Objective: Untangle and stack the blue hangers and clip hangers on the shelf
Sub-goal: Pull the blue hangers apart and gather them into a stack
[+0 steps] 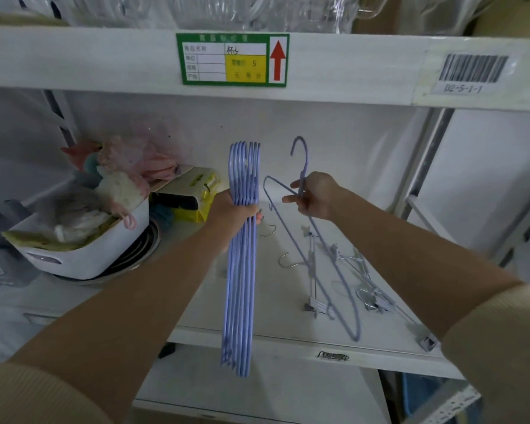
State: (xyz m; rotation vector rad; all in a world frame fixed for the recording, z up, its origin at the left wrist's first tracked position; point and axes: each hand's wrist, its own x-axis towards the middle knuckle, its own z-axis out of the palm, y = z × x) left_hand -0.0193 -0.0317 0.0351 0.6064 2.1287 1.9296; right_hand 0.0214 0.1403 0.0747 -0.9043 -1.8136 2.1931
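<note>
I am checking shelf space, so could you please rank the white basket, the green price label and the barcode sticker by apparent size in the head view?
1. White basket, clearly largest, though it also sits nearer the camera.
2. Green price label.
3. Barcode sticker, smallest.

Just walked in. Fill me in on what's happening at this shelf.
A person is sorting hangers at a white shelf. The left hand grips a gathered bundle of blue hangers, held upright with hooks at the top. The right hand holds a single blue hanger by its neck, apart from the bundle. Several clip hangers lie loose on the shelf below it, not yet stacked. A white bin of soft items sits to the left.
</note>
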